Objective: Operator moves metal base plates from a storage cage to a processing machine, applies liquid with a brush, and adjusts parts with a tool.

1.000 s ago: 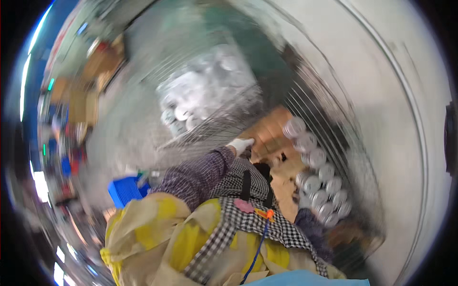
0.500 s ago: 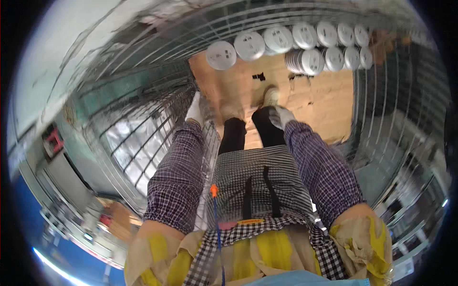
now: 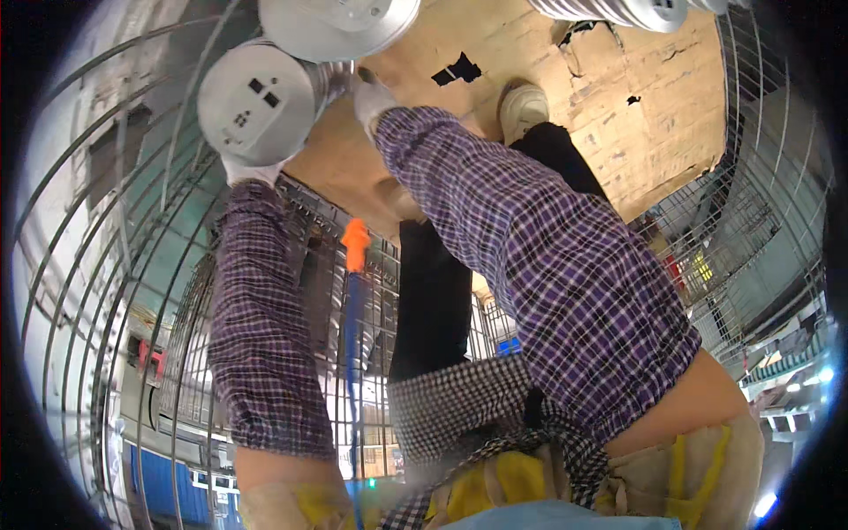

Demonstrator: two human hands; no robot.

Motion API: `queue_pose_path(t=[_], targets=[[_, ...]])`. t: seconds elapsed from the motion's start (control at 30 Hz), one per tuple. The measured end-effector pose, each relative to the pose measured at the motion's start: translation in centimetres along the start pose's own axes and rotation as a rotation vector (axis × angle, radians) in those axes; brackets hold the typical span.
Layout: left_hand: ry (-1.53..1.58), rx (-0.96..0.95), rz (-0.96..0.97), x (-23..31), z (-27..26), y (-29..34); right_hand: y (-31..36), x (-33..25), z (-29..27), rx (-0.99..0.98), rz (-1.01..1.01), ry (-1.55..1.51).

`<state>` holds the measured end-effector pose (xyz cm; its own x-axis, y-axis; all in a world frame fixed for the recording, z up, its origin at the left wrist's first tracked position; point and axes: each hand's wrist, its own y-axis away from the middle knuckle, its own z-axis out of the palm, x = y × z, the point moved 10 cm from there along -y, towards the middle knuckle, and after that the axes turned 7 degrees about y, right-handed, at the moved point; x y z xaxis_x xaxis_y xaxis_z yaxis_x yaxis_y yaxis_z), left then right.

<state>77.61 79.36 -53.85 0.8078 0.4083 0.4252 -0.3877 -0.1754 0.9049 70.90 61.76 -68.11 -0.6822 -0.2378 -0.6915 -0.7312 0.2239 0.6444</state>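
A stack of round white discs (image 3: 256,108) lies on its side at the upper left, its flat front face marked with small dark patches. My left hand (image 3: 252,170), in a white glove, grips the lower edge of the front disc; its fingertips are hidden behind the rim. At the other end of the stack is my gloved right hand (image 3: 372,99), its fingers closed against the rear discs and partly hidden. Another large white disc (image 3: 340,26) is just above, cut off by the picture's top edge.
Brown cardboard (image 3: 654,115) with torn dark spots lines the floor, and my shoe (image 3: 523,110) stands on it. More stacked discs (image 3: 618,11) lie at the top right. Wire mesh (image 3: 132,291) walls rise on both sides. An orange-tipped blue cord (image 3: 353,300) hangs before me.
I have bent closer to the discs. Both hands have moved from beside my legs, forward and left, onto the nearest stack. The discs now look much larger.
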Motion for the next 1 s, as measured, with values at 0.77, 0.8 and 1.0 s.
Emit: queue_pose_path(t=[0.77, 0.8, 1.0], targets=[[0.182, 0.0, -0.109, -3.4, -2.8, 0.4, 3.9, -6.3, -5.3, 0.238, -0.23, -0.041], [0.187, 0.0, -0.124, -3.9, -3.2, 2.3, 5.3, -6.6, -5.9, 0.147, -0.165, -0.08], [0.22, -0.036, -0.191, -5.9, -4.4, 21.7, 21.7, -14.9, -14.6, 0.064, -0.295, -0.122]])
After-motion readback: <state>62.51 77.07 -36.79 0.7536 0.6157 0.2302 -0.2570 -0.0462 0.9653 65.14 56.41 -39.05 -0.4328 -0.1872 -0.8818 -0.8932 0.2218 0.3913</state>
